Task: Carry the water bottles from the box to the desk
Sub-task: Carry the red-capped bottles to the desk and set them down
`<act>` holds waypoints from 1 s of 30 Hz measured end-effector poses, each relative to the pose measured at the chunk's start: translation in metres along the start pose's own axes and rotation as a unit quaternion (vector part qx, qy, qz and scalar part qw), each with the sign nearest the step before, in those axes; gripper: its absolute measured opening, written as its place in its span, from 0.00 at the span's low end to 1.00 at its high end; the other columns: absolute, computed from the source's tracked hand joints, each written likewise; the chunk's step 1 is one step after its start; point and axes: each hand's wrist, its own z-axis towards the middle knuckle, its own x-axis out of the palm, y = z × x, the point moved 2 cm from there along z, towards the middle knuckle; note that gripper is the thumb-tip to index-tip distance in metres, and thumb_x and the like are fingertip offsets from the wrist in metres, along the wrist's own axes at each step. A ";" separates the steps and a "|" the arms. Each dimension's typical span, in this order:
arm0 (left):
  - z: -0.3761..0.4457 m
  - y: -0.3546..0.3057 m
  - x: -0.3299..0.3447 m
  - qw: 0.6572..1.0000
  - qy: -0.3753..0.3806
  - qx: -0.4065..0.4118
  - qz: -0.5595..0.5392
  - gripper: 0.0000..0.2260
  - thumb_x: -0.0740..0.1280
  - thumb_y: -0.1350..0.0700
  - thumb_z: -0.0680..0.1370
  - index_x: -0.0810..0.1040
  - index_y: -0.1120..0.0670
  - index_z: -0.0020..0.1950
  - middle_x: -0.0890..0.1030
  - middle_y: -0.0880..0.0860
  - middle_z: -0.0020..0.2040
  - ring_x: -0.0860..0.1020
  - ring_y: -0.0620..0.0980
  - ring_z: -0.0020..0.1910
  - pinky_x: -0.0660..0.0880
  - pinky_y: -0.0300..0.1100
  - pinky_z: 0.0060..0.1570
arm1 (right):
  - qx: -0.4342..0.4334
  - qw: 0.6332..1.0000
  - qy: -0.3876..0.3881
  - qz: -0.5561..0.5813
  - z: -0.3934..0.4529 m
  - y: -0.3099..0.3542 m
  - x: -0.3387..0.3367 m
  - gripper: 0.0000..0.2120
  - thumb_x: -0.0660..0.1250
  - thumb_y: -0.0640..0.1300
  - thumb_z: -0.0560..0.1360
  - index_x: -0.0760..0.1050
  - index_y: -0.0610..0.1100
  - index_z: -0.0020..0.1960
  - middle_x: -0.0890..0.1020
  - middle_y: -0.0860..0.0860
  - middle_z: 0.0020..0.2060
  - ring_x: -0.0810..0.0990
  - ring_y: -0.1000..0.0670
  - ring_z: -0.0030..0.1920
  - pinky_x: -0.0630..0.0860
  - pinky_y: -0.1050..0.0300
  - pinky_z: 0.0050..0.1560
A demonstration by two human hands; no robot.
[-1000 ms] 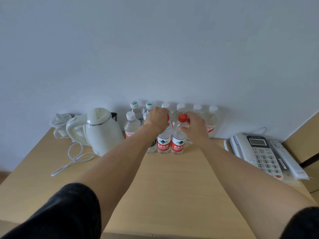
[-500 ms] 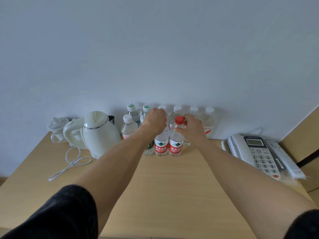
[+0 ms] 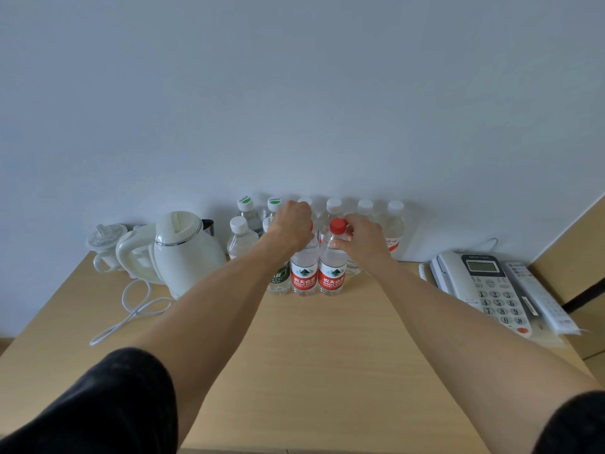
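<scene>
A: Where are your hands?

B: Your left hand (image 3: 292,228) sits over the top of the left red-label bottle (image 3: 304,271), fingers curled round its neck and covering the cap. Your right hand (image 3: 363,239) grips the right red-label bottle (image 3: 333,270) just under its red cap (image 3: 338,225), fingers wrapped at the shoulder.

A: And the bottles themselves?

B: Both stand upright on the bench (image 3: 314,355), touching side by side, at the front of the cluster. A green-label bottle (image 3: 278,280) stands just left of them, partly hidden by your left forearm.

A: Behind them?

B: A row of white-capped bottles (image 3: 394,224) along the wall, two with green-marked caps (image 3: 245,201) at the left end.

A: Anything else on the bench?

B: White kettle (image 3: 183,250) to the left with its cord (image 3: 131,309) looped in front, a small white cup (image 3: 106,239) beyond it. Desk phone (image 3: 484,283) to the right, a remote (image 3: 537,296) beside it.
</scene>
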 end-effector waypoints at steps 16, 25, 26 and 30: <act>-0.001 0.002 0.000 1.000 0.018 0.002 0.001 0.12 0.74 0.54 0.77 0.82 0.60 0.56 0.83 0.57 0.53 0.81 0.55 0.54 0.80 0.48 0.55 | 0.006 1.000 -0.001 0.020 -0.002 -0.004 0.000 0.17 0.79 0.45 0.70 0.79 0.43 0.55 0.76 0.53 0.40 0.75 0.50 0.45 0.65 0.59 0.49; -0.005 0.001 0.001 0.999 0.029 0.009 0.026 0.12 0.70 0.54 0.80 0.81 0.62 0.58 0.83 0.57 0.55 0.80 0.55 0.57 0.79 0.49 0.57 | 0.035 0.999 0.008 0.005 -0.005 0.001 -0.002 0.18 0.78 0.45 0.71 0.78 0.41 0.56 0.79 0.51 0.45 0.75 0.50 0.47 0.65 0.60 0.49; -0.005 0.001 0.001 0.999 0.030 0.007 0.020 0.12 0.71 0.54 0.80 0.81 0.61 0.58 0.83 0.58 0.55 0.80 0.56 0.57 0.79 0.49 0.57 | 0.038 0.999 0.016 -0.001 -0.005 0.002 -0.003 0.17 0.78 0.45 0.71 0.78 0.41 0.57 0.81 0.49 0.47 0.77 0.49 0.48 0.65 0.60 0.49; -0.007 0.000 -0.001 0.999 0.024 0.001 0.023 0.14 0.72 0.54 0.79 0.80 0.61 0.59 0.82 0.59 0.56 0.80 0.56 0.56 0.80 0.49 0.56 | 0.036 0.999 0.037 -0.011 -0.009 0.006 -0.010 0.17 0.76 0.42 0.72 0.78 0.41 0.59 0.83 0.46 0.52 0.81 0.45 0.54 0.69 0.59 0.50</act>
